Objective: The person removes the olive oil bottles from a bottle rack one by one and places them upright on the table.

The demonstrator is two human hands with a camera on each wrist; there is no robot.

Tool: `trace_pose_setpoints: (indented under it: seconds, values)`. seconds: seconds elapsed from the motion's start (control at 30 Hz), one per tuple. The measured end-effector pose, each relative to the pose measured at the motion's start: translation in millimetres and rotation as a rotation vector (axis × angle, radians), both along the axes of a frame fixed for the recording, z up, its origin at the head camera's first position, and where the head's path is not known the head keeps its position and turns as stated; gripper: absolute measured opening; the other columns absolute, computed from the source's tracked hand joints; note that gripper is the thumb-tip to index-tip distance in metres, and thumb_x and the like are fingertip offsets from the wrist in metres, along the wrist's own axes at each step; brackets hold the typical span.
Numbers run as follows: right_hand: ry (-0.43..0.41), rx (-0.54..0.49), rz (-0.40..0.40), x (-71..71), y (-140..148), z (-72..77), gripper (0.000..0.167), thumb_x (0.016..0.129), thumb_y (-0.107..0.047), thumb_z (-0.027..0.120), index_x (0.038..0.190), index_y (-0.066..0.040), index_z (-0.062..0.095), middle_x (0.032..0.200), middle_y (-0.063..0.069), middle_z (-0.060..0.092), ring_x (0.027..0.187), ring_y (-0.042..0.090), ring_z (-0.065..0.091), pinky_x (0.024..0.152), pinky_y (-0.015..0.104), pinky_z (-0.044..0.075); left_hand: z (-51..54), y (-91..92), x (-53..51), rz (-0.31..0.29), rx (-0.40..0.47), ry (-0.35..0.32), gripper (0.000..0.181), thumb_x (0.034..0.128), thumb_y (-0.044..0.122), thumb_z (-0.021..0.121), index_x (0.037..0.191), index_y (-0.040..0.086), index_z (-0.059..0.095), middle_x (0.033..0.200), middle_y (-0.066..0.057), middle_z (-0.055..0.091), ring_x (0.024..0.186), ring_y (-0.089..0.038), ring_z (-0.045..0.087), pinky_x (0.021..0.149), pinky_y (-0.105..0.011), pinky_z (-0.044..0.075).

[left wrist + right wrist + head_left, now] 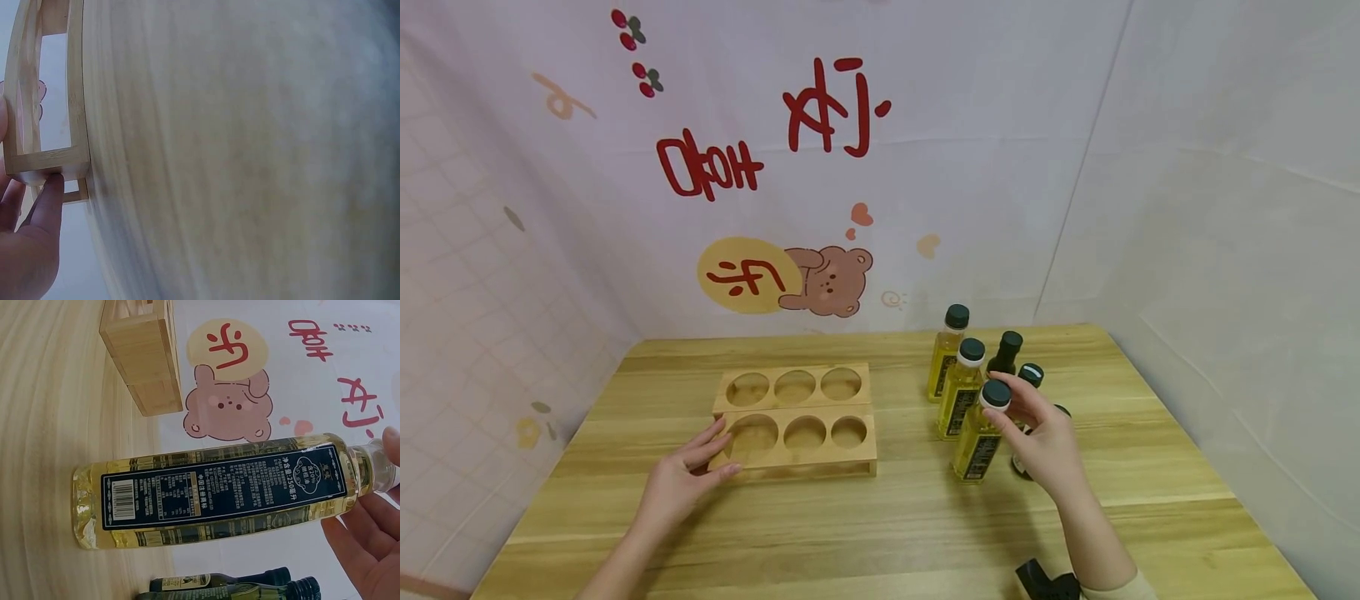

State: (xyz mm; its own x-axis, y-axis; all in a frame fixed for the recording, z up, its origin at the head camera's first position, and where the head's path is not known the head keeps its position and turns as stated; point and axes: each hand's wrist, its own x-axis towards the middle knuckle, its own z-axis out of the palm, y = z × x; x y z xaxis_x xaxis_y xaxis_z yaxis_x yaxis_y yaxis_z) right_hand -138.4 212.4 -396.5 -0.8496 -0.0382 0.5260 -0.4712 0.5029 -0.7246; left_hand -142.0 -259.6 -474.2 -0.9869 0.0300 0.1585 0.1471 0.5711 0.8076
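My right hand (1037, 429) pinches a clear bottle of yellow oil (977, 446) between thumb and fingers, at the neck just below its dark green cap. The dark label with a barcode (123, 501) faces the right wrist camera. Whether its base touches the table cannot be told. At the left end of a two-tier wooden rack (820, 457) with round holes, my left hand (681, 477) rests with fairly straight fingers. One of its fingertips (55, 181) touches the rack's end panel. No bottle stands in the rack's holes.
Two similar oil bottles (958, 408) (946, 362) stand behind the held one. Several dark bottles (1006, 354) stand to their right, partly hidden by my right hand. A white printed cloth (985, 183) hangs behind the wooden table (880, 533). A black device (1048, 582) sits by my right wrist.
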Motion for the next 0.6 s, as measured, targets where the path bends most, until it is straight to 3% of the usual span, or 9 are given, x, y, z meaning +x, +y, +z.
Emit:
trace_pose_setpoints:
  seconds: [0.43,0.6]
  values:
    - [0.024,0.015,0.022,-2.8,4.3,-1.3,0.055,0.086,0.004,0.074,0.136,-0.011,0.060,0.109,0.008,0.071,0.096,0.007,0.065,0.083,0.016,0.051,-0.7,-1.8,-3.2,-0.002,-0.019,0.001,0.061,0.0816,0.034,0.082,0.129,0.000,0.065,0.148,-0.005,0.048,0.126,-0.028,0.051,0.082,-0.011,0.048]
    - [0.078,0.048,0.026,0.4,9.7,3.1,0.056,0.085,0.008,0.074,0.136,-0.008,0.059,0.121,0.011,0.067,0.106,0.001,0.060,0.089,0.014,0.047,1.7,-1.8,-3.3,-0.008,-0.034,-0.009,0.061,0.0819,0.035,0.082,0.129,0.000,0.064,0.148,-0.005,0.048,0.124,-0.028,0.052,0.082,-0.013,0.049]
